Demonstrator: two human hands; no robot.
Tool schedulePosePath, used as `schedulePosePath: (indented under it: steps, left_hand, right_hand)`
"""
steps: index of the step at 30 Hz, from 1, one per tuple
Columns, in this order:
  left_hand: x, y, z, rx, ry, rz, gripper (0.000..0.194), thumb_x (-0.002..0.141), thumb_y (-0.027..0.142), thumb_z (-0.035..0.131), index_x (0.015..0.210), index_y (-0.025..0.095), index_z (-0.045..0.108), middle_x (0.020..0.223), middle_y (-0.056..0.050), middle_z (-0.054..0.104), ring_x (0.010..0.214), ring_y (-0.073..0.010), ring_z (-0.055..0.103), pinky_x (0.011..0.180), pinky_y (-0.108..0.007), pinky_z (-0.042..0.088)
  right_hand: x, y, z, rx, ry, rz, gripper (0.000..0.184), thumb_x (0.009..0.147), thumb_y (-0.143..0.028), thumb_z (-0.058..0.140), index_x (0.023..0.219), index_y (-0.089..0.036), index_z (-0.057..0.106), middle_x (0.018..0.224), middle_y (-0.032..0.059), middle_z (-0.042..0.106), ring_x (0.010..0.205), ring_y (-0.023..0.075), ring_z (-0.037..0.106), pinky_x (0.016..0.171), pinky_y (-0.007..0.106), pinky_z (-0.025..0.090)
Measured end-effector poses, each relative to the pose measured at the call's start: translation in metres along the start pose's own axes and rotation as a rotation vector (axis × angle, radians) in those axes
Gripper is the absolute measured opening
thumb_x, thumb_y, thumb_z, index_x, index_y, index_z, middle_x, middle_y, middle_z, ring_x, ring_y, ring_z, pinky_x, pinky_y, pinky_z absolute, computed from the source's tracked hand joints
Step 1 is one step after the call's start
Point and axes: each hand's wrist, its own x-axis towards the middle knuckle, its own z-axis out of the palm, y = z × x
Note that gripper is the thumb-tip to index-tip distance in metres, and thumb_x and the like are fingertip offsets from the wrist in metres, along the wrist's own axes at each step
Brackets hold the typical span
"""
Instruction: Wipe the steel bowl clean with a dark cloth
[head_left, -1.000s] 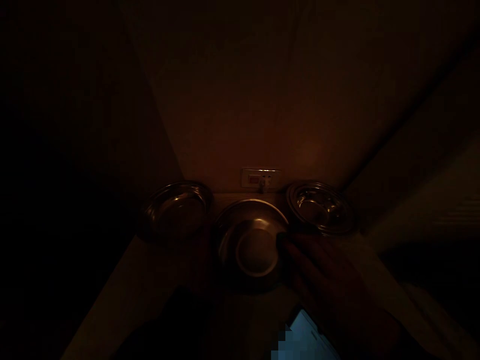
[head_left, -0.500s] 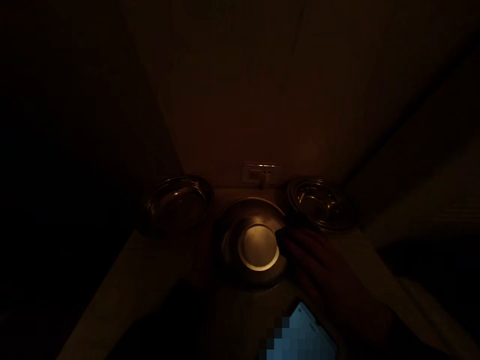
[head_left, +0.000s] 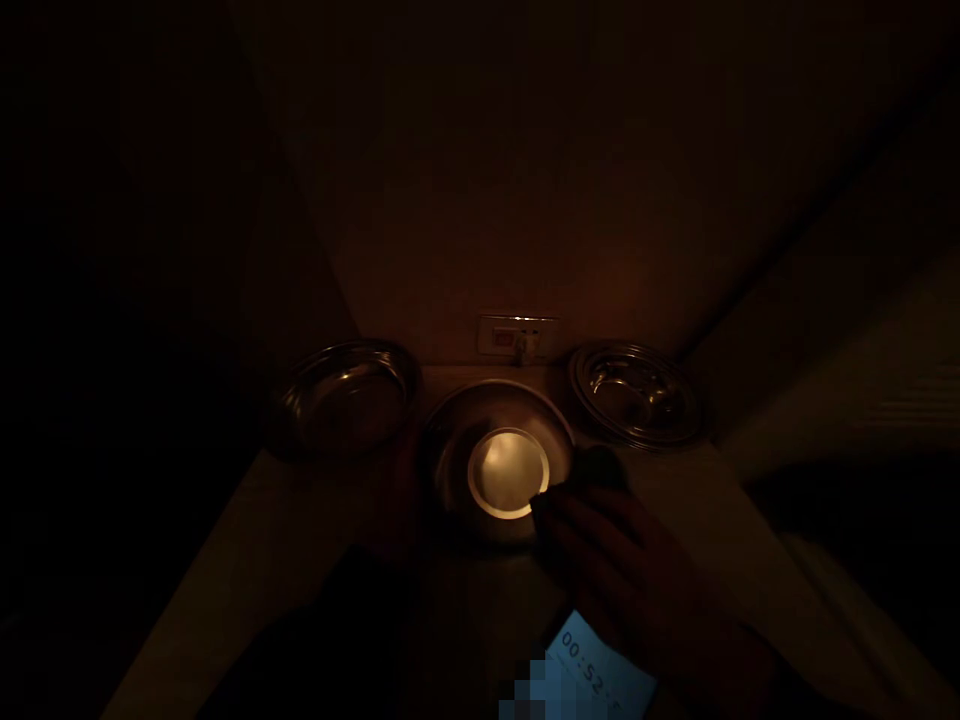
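A round metal bowl lies in the middle of the table with a bright, ringed circle at its centre. It looks bottom up, though the dark makes this hard to tell. My right hand is closed over a dark pad or cloth, which rests against the bowl's right side, near the ring. My left hand is a faint shape at the bowl's left edge. Its fingers are lost in shadow, so its grip does not show. Below my right hand lies a lit phone showing a timer.
Another metal bowl stands at the back left of the wooden table. At the back right are nested metal dishes. A wall socket with a plug sits behind. The surroundings are very dark.
My right hand has slid with the dark pad toward me and slightly left along the bowl's right side. The whole view has shifted slightly. Digits now show on the phone.
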Motion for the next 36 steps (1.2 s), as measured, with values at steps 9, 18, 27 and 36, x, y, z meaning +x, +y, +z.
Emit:
schedulePosePath:
  steps: [9, 18, 27, 36]
  left_hand:
    - [-0.008, 0.016, 0.005, 0.225, 0.046, 0.037, 0.024, 0.079, 0.019, 0.050, 0.095, 0.020, 0.069, 0.111, -0.002, 0.068, 0.128, -0.0243, 0.044, 0.114, -0.038, 0.023]
    - [-0.008, 0.020, 0.007, 0.199, -0.005, -0.013, 0.025, 0.084, 0.022, 0.043, 0.088, 0.019, 0.067, 0.098, -0.004, 0.071, 0.109, -0.0239, 0.058, 0.104, -0.038, 0.037]
    - [-0.010, 0.023, 0.011, 0.126, -0.026, -0.019, 0.025, 0.084, 0.025, 0.044, 0.091, 0.018, 0.067, 0.096, -0.003, 0.072, 0.100, -0.0221, 0.062, 0.096, -0.035, 0.044]
    - [-0.003, 0.012, 0.006, 0.066, -0.037, -0.030, 0.028, 0.085, 0.036, 0.047, 0.089, 0.019, 0.069, 0.095, -0.005, 0.071, 0.107, -0.0254, 0.059, 0.100, -0.038, 0.041]
  right_hand:
    - [0.017, -0.006, -0.005, -0.088, 0.008, 0.017, 0.027, 0.086, -0.020, 0.049, 0.109, -0.012, 0.062, 0.103, 0.0106, 0.067, 0.087, 0.0245, 0.054, 0.073, 0.040, 0.044]
    - [0.017, -0.011, -0.008, -0.068, -0.019, 0.008, 0.026, 0.088, -0.019, 0.047, 0.108, -0.012, 0.062, 0.097, 0.0085, 0.067, 0.084, 0.0232, 0.054, 0.076, 0.039, 0.039]
    - [0.017, -0.017, -0.006, -0.109, -0.032, 0.052, 0.026, 0.088, -0.019, 0.047, 0.107, -0.012, 0.062, 0.096, 0.0086, 0.067, 0.083, 0.0224, 0.055, 0.078, 0.038, 0.038]
    - [0.032, 0.019, -0.012, -0.147, -0.063, 0.076, 0.027, 0.088, -0.024, 0.052, 0.111, -0.015, 0.061, 0.099, 0.0101, 0.065, 0.086, 0.0240, 0.055, 0.073, 0.039, 0.041]
